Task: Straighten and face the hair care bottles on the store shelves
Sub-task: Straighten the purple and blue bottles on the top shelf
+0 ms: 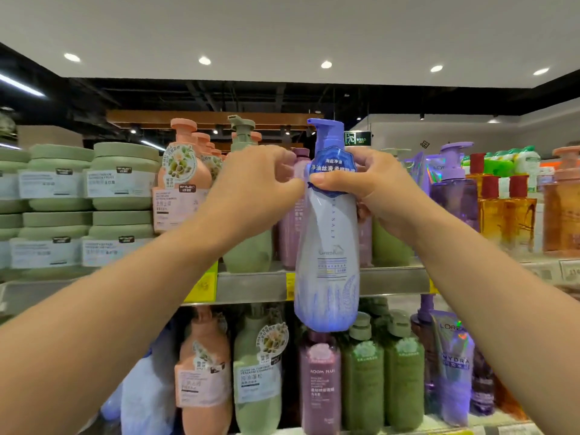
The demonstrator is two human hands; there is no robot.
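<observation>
A tall blue-and-white pump bottle (pixel 328 262) hangs in the air in front of the top shelf edge (pixel 260 285), label toward me. My right hand (pixel 373 189) grips its neck and shoulder from the right. My left hand (pixel 254 186) pinches the blue neck tag at the bottle's left side. Behind my hands on the top shelf stand a green pump bottle (pixel 248 246), mauve bottles (pixel 290 233) and a peach pump bottle (pixel 185 180), partly hidden by my hands.
Green jars (pixel 122 177) are stacked at top left. Purple (pixel 453 196) and amber bottles (pixel 508 215) fill the top right. The lower shelf holds peach, green, mauve (pixel 320 381) and dark green bottles, plus a hanging pouch (pixel 455 372).
</observation>
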